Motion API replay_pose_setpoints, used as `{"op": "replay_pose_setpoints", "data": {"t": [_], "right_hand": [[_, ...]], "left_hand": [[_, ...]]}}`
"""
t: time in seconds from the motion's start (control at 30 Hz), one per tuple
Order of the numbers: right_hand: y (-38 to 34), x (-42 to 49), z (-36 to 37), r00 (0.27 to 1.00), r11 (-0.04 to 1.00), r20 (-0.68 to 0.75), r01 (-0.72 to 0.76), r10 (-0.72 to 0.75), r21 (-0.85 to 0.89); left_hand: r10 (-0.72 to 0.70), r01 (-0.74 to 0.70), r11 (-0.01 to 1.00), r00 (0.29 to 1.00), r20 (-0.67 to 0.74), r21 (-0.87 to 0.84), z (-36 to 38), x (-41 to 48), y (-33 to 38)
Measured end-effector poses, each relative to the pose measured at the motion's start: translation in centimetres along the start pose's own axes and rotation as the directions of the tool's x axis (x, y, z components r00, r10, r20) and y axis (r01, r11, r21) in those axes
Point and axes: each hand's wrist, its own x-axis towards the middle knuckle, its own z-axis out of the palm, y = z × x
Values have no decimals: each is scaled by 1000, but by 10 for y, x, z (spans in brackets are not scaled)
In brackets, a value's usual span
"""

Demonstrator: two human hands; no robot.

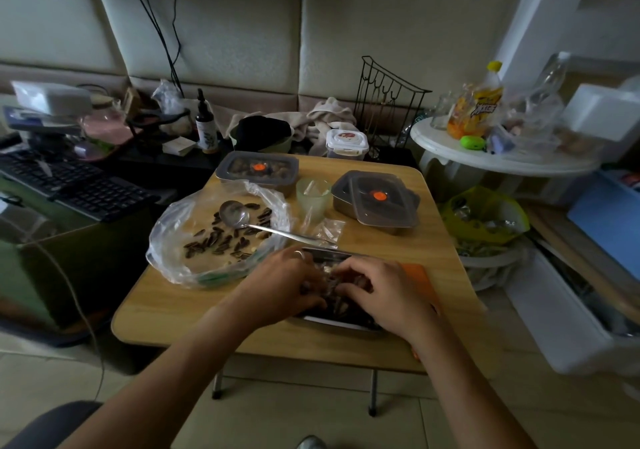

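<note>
Shallow rectangular stainless-steel tray (329, 254) flat on the desk (166, 310) near its front edge, right of centre, holding small glossy dark-brown nut-like pieces (337, 305), blurred, piled mid-tray, some pinched between curled fingers of left hand (284, 286) and right hand (384, 293).

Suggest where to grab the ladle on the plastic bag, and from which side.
Probably the handle's free end, from above on the right. The ladle lies flat, bowl among the shells on the plastic bag. Its thin handle runs rightward clear of them, ending by the metal tray.
</note>
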Motion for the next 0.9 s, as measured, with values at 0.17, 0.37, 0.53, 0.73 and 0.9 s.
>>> {"op": "replay_pose_setpoints", "data": {"t": [0.17,0.37,0.53,0.73,0.9], "right_hand": [[0,4,-1,996,999,80,-29,30,-12],[-3,9,3,998,997,11,62,-61,-42],[-3,11,-1,994,986,83,78,-66,-147],[-15,13,20,987,989,155,64,-43,-134],[-6,10,7,996,992,80,55,-46,-114]], "left_hand": [[16,-16,1000,997,-70,-8,5,-4,0],[52,-45,995,996,67,-91,-6,-8,-9],[25,-13,994,994,111,-109,-9,-11,-8],[-29,30,998,999,15,-53,-6,-10,-3],[-4,5,999,1000,5,-40,-6,-10,-4]]}}
